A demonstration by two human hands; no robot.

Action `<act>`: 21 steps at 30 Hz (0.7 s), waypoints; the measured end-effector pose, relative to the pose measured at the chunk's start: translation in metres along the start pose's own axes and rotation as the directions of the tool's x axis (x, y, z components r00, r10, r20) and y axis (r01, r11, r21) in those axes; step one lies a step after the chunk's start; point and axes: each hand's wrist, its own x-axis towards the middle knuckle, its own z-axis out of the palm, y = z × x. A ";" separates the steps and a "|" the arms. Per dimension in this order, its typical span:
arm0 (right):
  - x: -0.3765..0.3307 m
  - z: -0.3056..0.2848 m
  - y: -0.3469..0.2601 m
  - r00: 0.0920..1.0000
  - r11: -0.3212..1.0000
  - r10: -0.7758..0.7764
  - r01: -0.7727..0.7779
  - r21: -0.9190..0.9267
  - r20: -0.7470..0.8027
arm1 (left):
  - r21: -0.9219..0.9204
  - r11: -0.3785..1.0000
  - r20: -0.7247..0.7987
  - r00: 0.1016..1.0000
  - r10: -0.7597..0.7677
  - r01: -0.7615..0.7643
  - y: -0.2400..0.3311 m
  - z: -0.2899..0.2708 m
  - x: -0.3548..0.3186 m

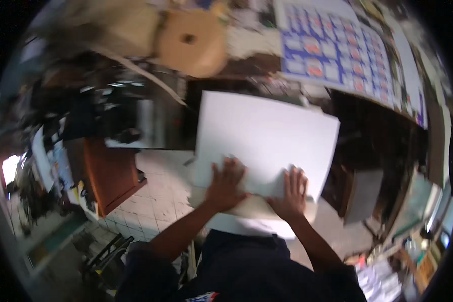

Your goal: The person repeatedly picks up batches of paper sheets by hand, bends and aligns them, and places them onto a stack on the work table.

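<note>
A large white sheet [267, 136], perhaps the top of a stack, lies in front of me, tilted slightly. My left hand [226, 186] rests flat on its near left part with the fingers spread. On the near right part lies my right hand [292, 195], its fingers stretched forward and a little apart. Both palms reach over the sheet's near edge. Beneath that edge a beige surface [259, 207] shows, and nearer my body there is another white sheet or layer [251, 224]. Neither hand grips anything. Blur hides the fine detail.
A dark machine or bench lies beyond the sheet, with a round tan disc [191, 43] above it. A printed blue-and-white sheet [332, 50] is at the far right. To the left stands a reddish-brown cabinet [110, 171]; to the right, a grey panel [363, 196].
</note>
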 end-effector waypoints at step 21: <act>-0.133 -0.284 -0.055 0.450 0.747 -0.664 0.370 -0.552 -0.597 | -0.088 0.960 -0.715 0.688 0.126 -0.267 0.117 -0.291 -0.094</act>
